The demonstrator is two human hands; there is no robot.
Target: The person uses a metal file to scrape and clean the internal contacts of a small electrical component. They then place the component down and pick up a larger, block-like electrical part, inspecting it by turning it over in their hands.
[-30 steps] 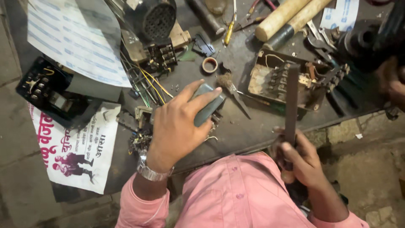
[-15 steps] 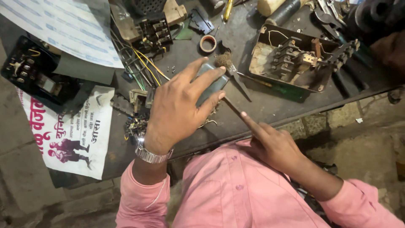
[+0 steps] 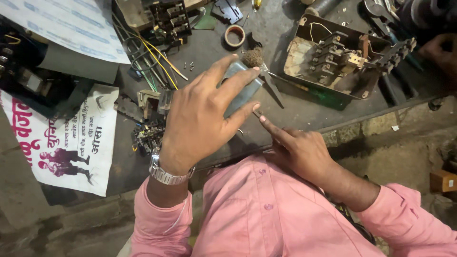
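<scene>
My left hand (image 3: 200, 119), with a metal watch on its wrist, lies spread over a flat grey-blue block (image 3: 243, 89) on the dark workbench (image 3: 295, 109) and grips it with thumb and fingers. My right hand (image 3: 300, 150) rests at the bench's near edge. Its index finger is stretched out and the tip touches the bench just below the block's lower corner; the other fingers are curled in and hold nothing. A small round wire brush (image 3: 253, 57) lies right behind the block.
An open metal box of switch contacts (image 3: 333, 57) sits at the back right. A tape roll (image 3: 235, 35), yellow and green wires (image 3: 154, 59), small metal parts (image 3: 150, 135), a printed poster (image 3: 66, 138) and a paper sheet (image 3: 62, 24) lie to the left.
A second ago my right hand held a long dark strip upright; it no longer holds it and now points at the block. My left hand stayed on the block.
</scene>
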